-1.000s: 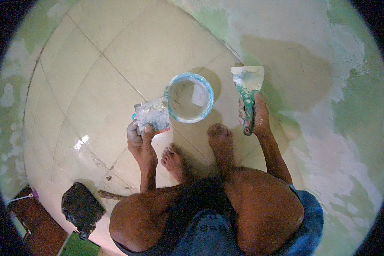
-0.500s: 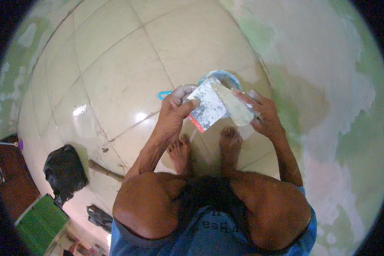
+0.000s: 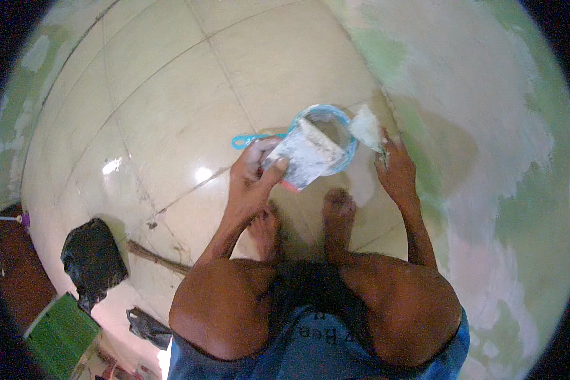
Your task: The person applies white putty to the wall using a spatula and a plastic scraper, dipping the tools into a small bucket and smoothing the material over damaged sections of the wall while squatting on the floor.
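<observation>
My left hand (image 3: 252, 171) grips a flat rectangular putty scraper (image 3: 296, 166) by its near left side, thumb on top. The scraper's face is smeared white and grey, with a red strip along its near edge. A ridge of pale putty (image 3: 321, 144) lies along its far right edge. Pinched in my right hand (image 3: 398, 174) is a putty knife (image 3: 366, 128), its blade whitish and held apart from the scraper. Below both tools a light blue dipper (image 3: 347, 116) stands on the floor, its handle pointing left; grey-white paste coats its inside, partly hidden by the scraper.
My bare feet (image 3: 339, 206) rest on the tiled floor (image 3: 164, 120) just nearer than the dipper. A patchy green and white wall (image 3: 487, 183) rises at right. Left lie black plastic bags (image 3: 95, 256), a bundle of thin sticks (image 3: 155, 256) and a green ridged object (image 3: 60, 332).
The putty knife has come off the scraper and moved right with my right hand. A putty ridge now shows on the scraper, which has shifted slightly left, uncovering more of the dipper.
</observation>
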Demonstrator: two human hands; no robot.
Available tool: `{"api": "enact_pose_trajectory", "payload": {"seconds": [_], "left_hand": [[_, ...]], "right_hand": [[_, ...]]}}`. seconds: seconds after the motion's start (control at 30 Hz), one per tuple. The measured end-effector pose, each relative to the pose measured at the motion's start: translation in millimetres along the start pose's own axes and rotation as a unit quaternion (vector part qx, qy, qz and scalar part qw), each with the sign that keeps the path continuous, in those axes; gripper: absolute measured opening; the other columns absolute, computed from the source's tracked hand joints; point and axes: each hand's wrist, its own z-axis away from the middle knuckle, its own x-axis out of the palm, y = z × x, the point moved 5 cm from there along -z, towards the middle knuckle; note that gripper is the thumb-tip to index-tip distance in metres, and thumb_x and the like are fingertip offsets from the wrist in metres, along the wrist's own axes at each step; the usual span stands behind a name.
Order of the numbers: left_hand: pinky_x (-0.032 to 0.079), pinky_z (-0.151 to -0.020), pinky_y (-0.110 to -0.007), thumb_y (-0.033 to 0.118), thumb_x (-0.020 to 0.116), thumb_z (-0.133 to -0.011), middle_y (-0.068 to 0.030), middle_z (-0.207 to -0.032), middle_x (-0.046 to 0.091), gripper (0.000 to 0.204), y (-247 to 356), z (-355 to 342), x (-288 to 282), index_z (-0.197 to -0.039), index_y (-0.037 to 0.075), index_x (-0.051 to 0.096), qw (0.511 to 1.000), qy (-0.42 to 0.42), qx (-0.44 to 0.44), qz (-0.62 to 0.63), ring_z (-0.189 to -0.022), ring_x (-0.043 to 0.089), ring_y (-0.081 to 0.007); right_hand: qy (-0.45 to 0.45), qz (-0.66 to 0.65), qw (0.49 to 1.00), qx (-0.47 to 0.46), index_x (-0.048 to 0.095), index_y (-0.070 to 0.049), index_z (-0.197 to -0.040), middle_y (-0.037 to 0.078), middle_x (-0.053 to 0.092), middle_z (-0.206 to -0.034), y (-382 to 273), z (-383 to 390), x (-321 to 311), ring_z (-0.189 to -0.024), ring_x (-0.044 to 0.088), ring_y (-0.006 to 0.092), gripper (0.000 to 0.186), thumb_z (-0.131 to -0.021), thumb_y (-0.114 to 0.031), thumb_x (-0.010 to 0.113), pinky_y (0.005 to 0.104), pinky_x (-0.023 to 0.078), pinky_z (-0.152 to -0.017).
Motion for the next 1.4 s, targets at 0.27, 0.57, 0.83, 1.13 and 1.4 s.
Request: {"api": "enact_pose_trajectory", "payload": {"seconds": [0.27, 0.57, 0.83, 1.13, 1.4], "left_hand": [[0.046, -0.074, -0.028, 0.019, 0.065, -0.082, -0.0045, -0.098, 0.059, 0.034, -21.9, 26.2, -30.4, -0.109, 0.002, 0.053, 0.992, 0.116, -0.035, 0.016, -0.087, 0.055, -0.0132], [0.046, -0.077, -0.027, 0.010, 0.061, -0.084, -0.0087, -0.101, 0.059, 0.032, -37.3, 28.5, -21.7, -0.111, -0.002, 0.051, 0.987, 0.123, -0.064, 0.082, -0.090, 0.055, -0.0138], [0.044, -0.079, -0.028, 0.012, 0.060, -0.083, -0.0075, -0.100, 0.059, 0.034, -39.7, 34.3, -27.5, -0.112, -0.001, 0.052, 0.985, 0.155, -0.057, 0.040, -0.089, 0.055, -0.0144], [0.045, -0.080, -0.030, 0.008, 0.059, -0.083, -0.0111, -0.100, 0.059, 0.031, -35.6, 34.5, -25.8, -0.110, -0.005, 0.050, 0.987, 0.152, -0.046, 0.037, -0.088, 0.056, -0.0153], [0.046, -0.082, -0.030, 0.007, 0.058, -0.083, -0.0122, -0.102, 0.059, 0.031, -31.0, 32.1, -19.4, -0.111, -0.005, 0.049, 0.989, 0.133, -0.034, 0.061, -0.092, 0.057, -0.0167]], "right_hand": [[0.129, -0.083, 0.977, 0.146, 0.036, 0.000, -0.133, 0.027, 0.055, -0.115, 73.3, 81.8, 20.2, -0.108, 0.053, 0.0401, 0.053, -0.088, -0.021, 0.053, 0.0455, 0.042, -0.090], [0.183, -0.084, 0.978, 0.061, 0.044, 0.007, -0.121, 0.028, 0.055, -0.109, 91.9, -3.2, 55.7, -0.102, 0.053, 0.0423, 0.043, -0.088, -0.018, 0.053, 0.0432, 0.040, -0.093], [0.087, -0.090, 0.986, 0.112, 0.044, 0.010, -0.120, 0.029, 0.052, -0.113, 123.3, -99.4, 106.0, -0.107, 0.050, 0.0410, 0.044, -0.084, -0.013, 0.055, 0.0447, 0.038, -0.095], [0.144, -0.108, 0.963, 0.198, 0.043, 0.009, -0.121, 0.029, 0.053, -0.113, 134.8, -27.5, 102.3, -0.104, 0.053, 0.0410, 0.047, -0.082, -0.011, 0.056, 0.0456, 0.044, -0.088], [0.176, -0.041, 0.962, 0.202, 0.045, 0.008, -0.120, 0.028, 0.054, -0.112, 174.0, 34.1, 117.5, -0.102, 0.055, 0.0413, 0.043, -0.084, -0.015, 0.052, 0.0435, 0.045, -0.089]]}}
